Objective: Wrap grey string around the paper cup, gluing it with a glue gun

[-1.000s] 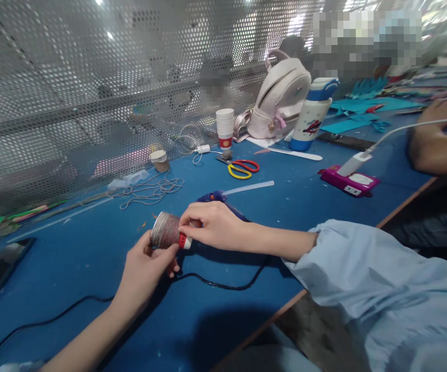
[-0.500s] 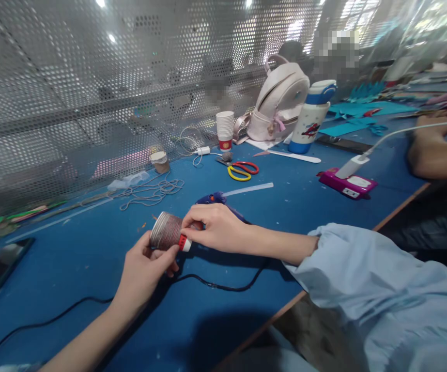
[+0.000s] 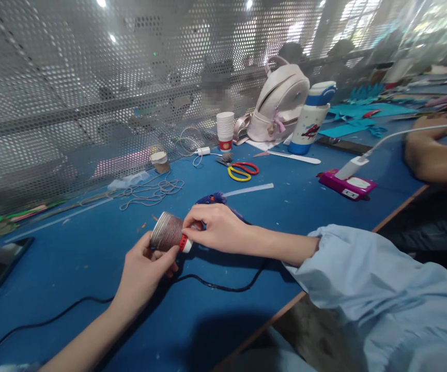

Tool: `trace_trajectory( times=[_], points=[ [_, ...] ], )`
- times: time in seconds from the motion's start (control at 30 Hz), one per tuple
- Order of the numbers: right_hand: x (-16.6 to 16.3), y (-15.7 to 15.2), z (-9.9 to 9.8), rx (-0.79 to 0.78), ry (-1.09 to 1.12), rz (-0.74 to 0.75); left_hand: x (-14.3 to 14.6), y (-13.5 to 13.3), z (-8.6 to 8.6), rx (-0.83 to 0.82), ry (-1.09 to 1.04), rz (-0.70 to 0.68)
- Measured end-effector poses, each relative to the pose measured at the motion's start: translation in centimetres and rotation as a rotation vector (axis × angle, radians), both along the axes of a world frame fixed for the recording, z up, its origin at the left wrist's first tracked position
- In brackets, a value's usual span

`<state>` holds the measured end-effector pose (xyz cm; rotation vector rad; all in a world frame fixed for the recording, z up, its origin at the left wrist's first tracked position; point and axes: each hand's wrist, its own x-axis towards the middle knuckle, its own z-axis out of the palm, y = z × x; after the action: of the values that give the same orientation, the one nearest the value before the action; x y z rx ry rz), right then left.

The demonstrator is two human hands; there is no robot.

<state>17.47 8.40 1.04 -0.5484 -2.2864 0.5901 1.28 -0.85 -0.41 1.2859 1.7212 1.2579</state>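
Note:
A paper cup [image 3: 168, 231] lies tipped on its side in the air, most of its wall wound with grey and reddish string. Its lower end shows a red and white band. My left hand [image 3: 142, 268] grips it from below, thumb against the red band. From the other side, the thumb and forefinger of my right hand [image 3: 217, 227] pinch at the edge of the winding; whether a string end is between them is hidden. Just behind my right hand lies a blue glue gun [image 3: 211, 199], with a clear glue stick [image 3: 249, 190] poking out. My hand covers part of it.
Scissors [image 3: 241, 171], stacked paper cups [image 3: 225, 130], a bottle [image 3: 311, 118] and a backpack [image 3: 279, 103] stand beyond. Loose grey string [image 3: 157, 190] lies far left, a phone [image 3: 0, 268] near left. A purple power strip [image 3: 348, 184] and another person's arm [image 3: 434, 150] are right.
Almost nothing differs. The cup and both hands hold nearly the same pose, with the cup shifted very slightly. At the right, the other person's arm has moved a little leftward.

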Motion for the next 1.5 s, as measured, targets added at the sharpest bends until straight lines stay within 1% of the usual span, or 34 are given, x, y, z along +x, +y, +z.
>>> trace_trajectory(
  times=[0.27, 0.43, 0.63, 0.93, 1.03, 1.1, 1.13, 1.2, 1.27, 1.33, 1.4, 1.5],
  points=[
    [0.1, 0.0, 0.2, -0.061, -0.030, -0.045, 0.0, -0.3, 0.0, 0.014, 0.034, 0.025],
    [0.1, -0.1, 0.4, -0.087, -0.039, -0.046, 0.1, -0.2, 0.1, 0.028, 0.031, 0.035],
    [0.2, 0.1, 0.3, -0.086, -0.034, -0.052, -0.1, -0.2, 0.1, 0.051, 0.039, 0.009],
    [0.2, 0.2, 0.3, -0.160, -0.032, -0.028, -1.5, -0.2, -1.2, 0.082, -0.096, -0.077],
    [0.2, 0.1, 0.4, -0.204, -0.012, -0.005, -1.8, -0.1, -1.3, 0.077, -0.209, -0.132],
    [0.3, 0.1, 0.5, -0.221, 0.018, -0.005, -1.7, 0.0, -1.2, 0.070, -0.279, -0.140],
    [0.4, 0.2, 0.5, -0.213, 0.035, -0.008, -1.6, 0.2, -1.2, 0.073, -0.298, -0.131],
    [0.6, 0.3, 0.7, -0.145, 0.066, -0.001, -1.5, 0.4, -1.0, 0.089, -0.309, -0.105],
    [1.1, 0.4, 1.1, -0.039, 0.095, 0.010, -1.6, 0.8, -1.0, 0.101, -0.306, -0.084],
    [1.7, 0.2, 2.2, 0.052, 0.141, 0.014, -1.8, 1.0, -1.1, 0.112, -0.302, -0.056],
    [2.6, -0.5, 4.0, 0.085, 0.216, 0.012, -2.0, 1.2, -1.2, 0.127, -0.297, -0.016],
    [4.7, -2.9, 7.5, 0.067, 0.398, 0.013, -2.5, 1.0, -1.2, 0.145, -0.288, 0.046]
  ],
)
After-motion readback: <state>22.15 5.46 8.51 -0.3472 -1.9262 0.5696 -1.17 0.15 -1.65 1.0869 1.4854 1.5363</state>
